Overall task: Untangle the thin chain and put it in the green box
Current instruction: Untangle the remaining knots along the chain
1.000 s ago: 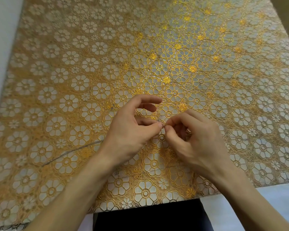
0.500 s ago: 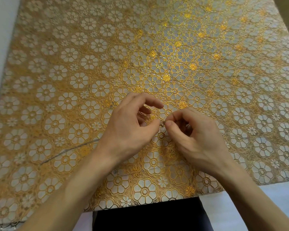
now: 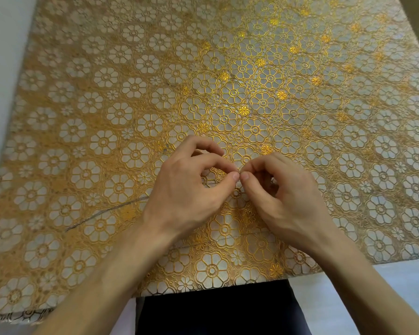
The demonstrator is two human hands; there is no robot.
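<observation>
With both thumbs and forefingers pinched tip to tip right in the middle, my left hand (image 3: 186, 189) and right hand (image 3: 283, 197) are each clamped on the same tiny spot of the thin silvery metal chain (image 3: 102, 213), which I reckon is the knot, though it's way too small to actually make out between my fingertips. What matters here is how the chain lies: it runs roughly side to side across the counter, over the gold floral lace-pattern tablecloth (image 3: 252, 68). One dark tail trails out from under my left wrist towards the lower left, and a much fainter strand heads off to the right past my right hand. Another faint bit seems to cross below both wrists, hard to be sure. So the long axis is left-right, with the tangle dead centre, about equally near both hands. Pulling apart sideways looks like the move. No green box anywhere in view, so that part's not started.
</observation>
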